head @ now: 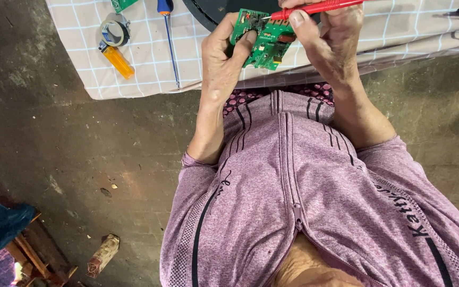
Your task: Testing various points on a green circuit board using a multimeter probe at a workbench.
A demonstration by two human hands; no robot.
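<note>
The left hand (220, 56) pinches a green circuit board (262, 40) above the table edge (150, 87); the right hand (328, 37) grips a red probe (314, 8). The tip could slip and bridge contacts.

The left hand (224, 53) grips a green circuit board (261, 40) by its left edge. The right hand (328, 34) holds a red probe (314, 8), tip touching the board's far part. Left, on a checked cloth (150, 64), lie a screwdriver (170, 37), an orange lighter (118, 60) and a tape roll (115, 31).
</note>
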